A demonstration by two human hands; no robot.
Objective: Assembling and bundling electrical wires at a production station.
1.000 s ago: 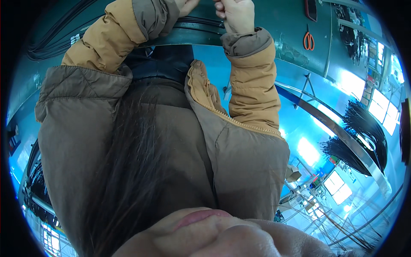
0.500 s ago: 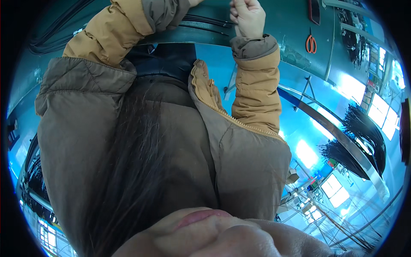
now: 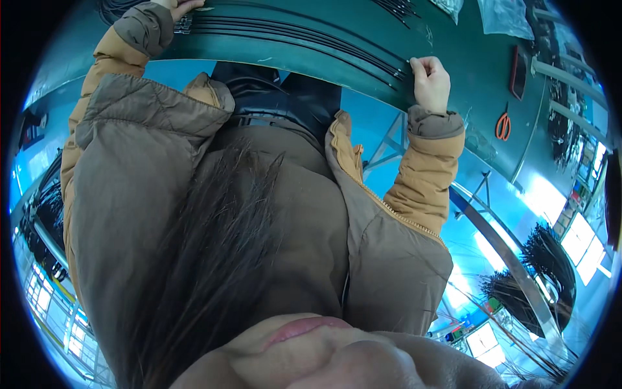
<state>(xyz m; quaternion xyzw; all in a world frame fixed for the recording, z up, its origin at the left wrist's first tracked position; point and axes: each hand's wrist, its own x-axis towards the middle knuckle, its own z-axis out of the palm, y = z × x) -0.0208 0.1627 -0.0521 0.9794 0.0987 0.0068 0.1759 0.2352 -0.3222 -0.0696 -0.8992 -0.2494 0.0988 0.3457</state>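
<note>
Several thin black cables (image 3: 291, 40) lie side by side across the green table (image 3: 476, 97), along its near edge. At their right ends, my right hand (image 3: 432, 84) is closed in a pinch on the tip of one black cable that runs just beyond the rest. Far to the left, my left hand (image 3: 183, 8) is closed near the cables' left ends, its fingertips at the same cable's other end; the upper frame edge cuts off part of this hand. Pale fittings (image 3: 184, 24) show on the cable ends beneath it.
Orange-handled scissors (image 3: 503, 126) and a dark phone (image 3: 518, 72) lie right of my right hand. Clear plastic bags (image 3: 504, 17) and more black cable ends (image 3: 396, 8) are at the far side. Coiled black cables (image 3: 116, 9) sit far left; black bundles (image 3: 547, 253) hang at right.
My hands have moved apart, the left one leftward and the right one rightward along the cables. The view has shifted, so more of the table and the cables shows.
</note>
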